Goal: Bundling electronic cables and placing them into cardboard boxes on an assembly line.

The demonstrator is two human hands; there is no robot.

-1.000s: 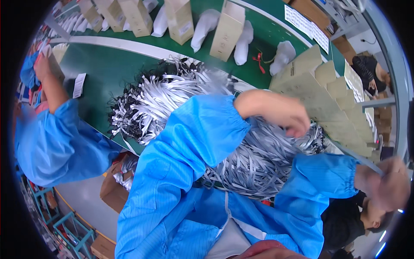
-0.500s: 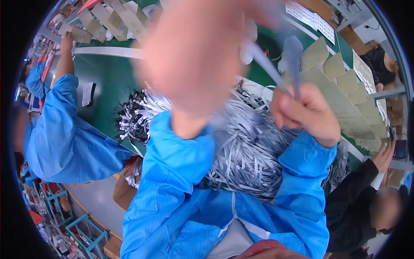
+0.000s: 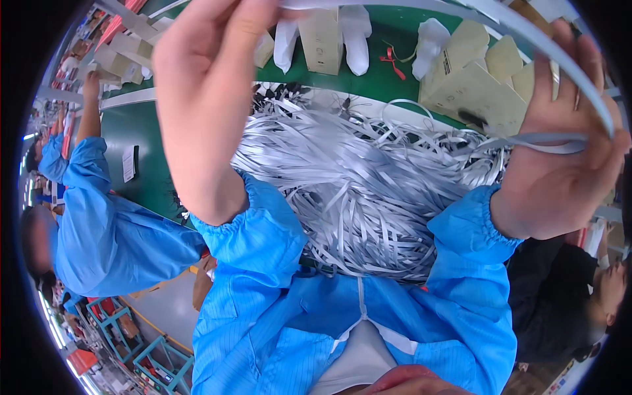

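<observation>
My left hand (image 3: 207,92) is raised at the top, its fingertips partly cut off by the picture's edge. The fingers look pinched on a flat grey strap (image 3: 513,26), which arcs across to my right hand (image 3: 559,155). That hand is lifted at the right with its palm toward me and fingers stretched apart. The strap runs into the crook of its thumb, and a length lies across the palm. Below and between my hands spreads a large heap of silver-grey straps (image 3: 355,178), some with black ends at its far side.
Open cardboard boxes (image 3: 471,89) and white wrapped pieces (image 3: 357,39) stand on the green table (image 3: 388,43), near a small red item (image 3: 395,66). A person in blue (image 3: 118,230) sits at the left, another in black (image 3: 559,296) at the right. A printed slip (image 3: 130,163) lies leftward.
My hands have moved apart, the left one to the left and the right one further right. My right hand's fingers have spread from a closed grip. The strap now stretches between both hands.
</observation>
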